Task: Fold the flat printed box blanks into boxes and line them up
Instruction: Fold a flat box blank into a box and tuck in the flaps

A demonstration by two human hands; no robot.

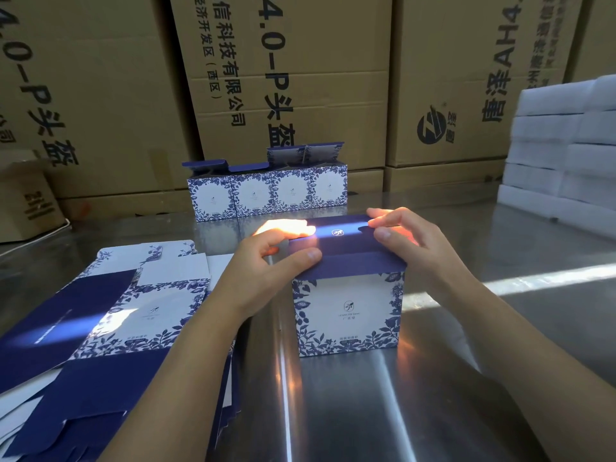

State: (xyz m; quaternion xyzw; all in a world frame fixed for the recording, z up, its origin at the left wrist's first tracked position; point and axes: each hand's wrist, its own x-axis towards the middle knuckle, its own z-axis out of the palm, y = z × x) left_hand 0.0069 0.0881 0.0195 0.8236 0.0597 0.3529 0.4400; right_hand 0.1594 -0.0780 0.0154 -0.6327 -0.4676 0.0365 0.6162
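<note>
A white box with blue floral print [348, 315] stands upright on the steel table [383, 411] in front of me, its dark blue top flaps folded over. My left hand [266, 265] grips the top's left edge, thumb on the near flap, fingers over the far side. My right hand [405, 241] pinches the top's right edge with curled fingers. A pile of flat printed blanks [100, 315] lies to the left. Several folded boxes [266, 191] stand in a row at the back, top flaps open.
Large brown cartons [293, 78] wall off the back of the table. A smaller carton [26, 201] sits at the far left. Stacked white foam blocks [563, 148] fill the right rear corner. A bright sun stripe crosses the table.
</note>
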